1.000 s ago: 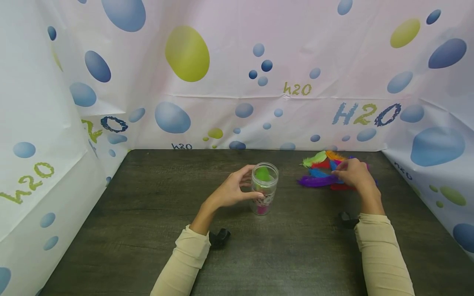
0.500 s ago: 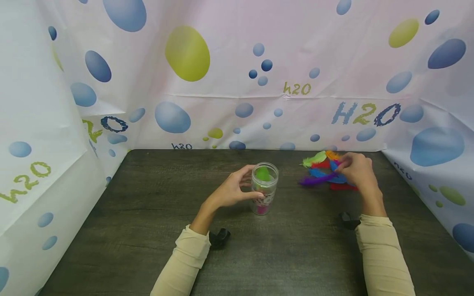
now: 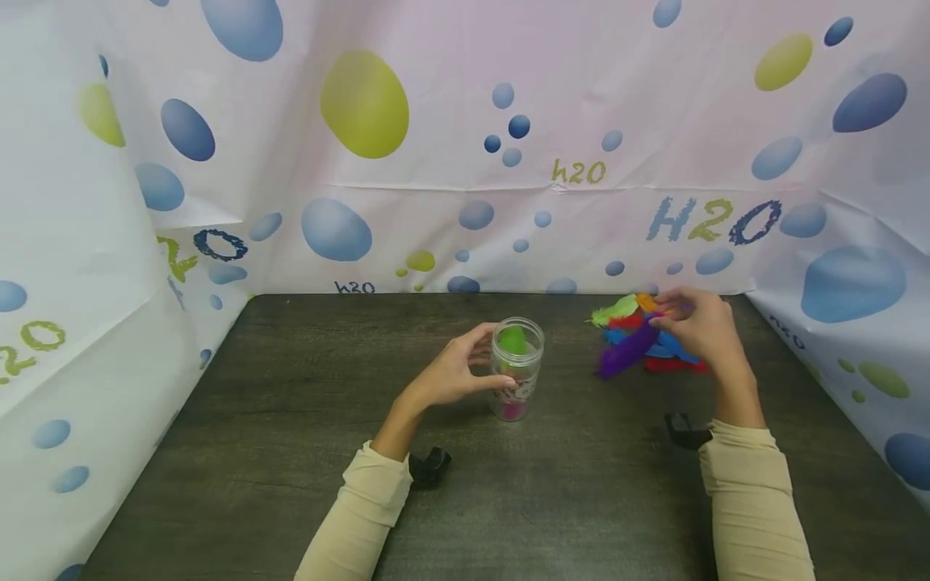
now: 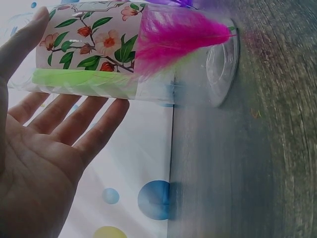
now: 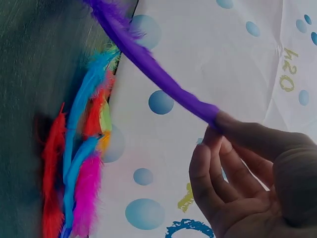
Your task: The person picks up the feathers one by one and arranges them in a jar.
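Observation:
A clear jar [image 3: 519,369] with a flower-print label stands upright on the table. Inside it are a pink feather [image 4: 178,39] and a green feather [image 4: 79,78]. My left hand [image 3: 459,371] grips the jar from its left side, thumb in front and fingers behind. Between thumb and fingertips my right hand [image 3: 701,323] pinches one end of a purple feather [image 5: 163,82], which hangs tilted down to the left. Below that hand lies a loose pile of feathers, among them a light-green feather [image 3: 616,310], a blue feather [image 5: 81,109] and a red feather [image 5: 52,173].
The dark wooden table [image 3: 320,355] ends at a white sheet [image 3: 436,161] printed with blue and green spots, which rises behind it and at both sides. Black wrist mounts [image 3: 430,468] stick out by both forearms.
My right hand has lifted the purple feather off the pile, moving slightly up and away. The left hand and the jar have stayed in place.

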The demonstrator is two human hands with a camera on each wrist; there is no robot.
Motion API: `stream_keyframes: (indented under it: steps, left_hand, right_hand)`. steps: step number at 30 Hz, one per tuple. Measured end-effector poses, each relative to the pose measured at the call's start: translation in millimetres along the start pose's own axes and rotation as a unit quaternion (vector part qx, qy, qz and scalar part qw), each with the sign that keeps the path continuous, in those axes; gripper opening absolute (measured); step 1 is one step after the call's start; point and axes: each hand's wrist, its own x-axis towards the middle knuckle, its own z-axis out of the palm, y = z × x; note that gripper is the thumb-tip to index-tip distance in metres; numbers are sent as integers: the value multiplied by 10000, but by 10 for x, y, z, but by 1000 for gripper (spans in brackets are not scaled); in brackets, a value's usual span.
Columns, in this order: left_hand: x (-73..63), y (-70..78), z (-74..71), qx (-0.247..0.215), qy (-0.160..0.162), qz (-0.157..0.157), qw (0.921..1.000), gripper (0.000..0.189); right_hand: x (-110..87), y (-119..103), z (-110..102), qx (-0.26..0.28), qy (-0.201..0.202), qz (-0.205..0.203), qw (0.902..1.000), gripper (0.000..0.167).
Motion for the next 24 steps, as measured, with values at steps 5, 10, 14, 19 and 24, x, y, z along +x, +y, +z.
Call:
stream_keyframes:
  steps: [5,10,14,19,24]
  left_hand:
    - [1,-2,1,-8,-30,8,10000,71]
    - [4,-1,0,-7,-23,-13,10000,71]
    - [6,1,0,18,-4,-44,10000,71]
    - [9,5,0,24,8,-39,10000,71]
    - [12,2,-3,18,-4,-11,10000,71]
  right_hand:
    - [-4,10,14,240,-23,31,9997,28]
    - [10,36,37,541,-151,39,9984,31]
    - [19,45,49,761,-268,-93,9967,33]
    - [29,51,70,916,-241,-279,9951,32]
    - [33,40,85,991,-100,-305,9946,31]
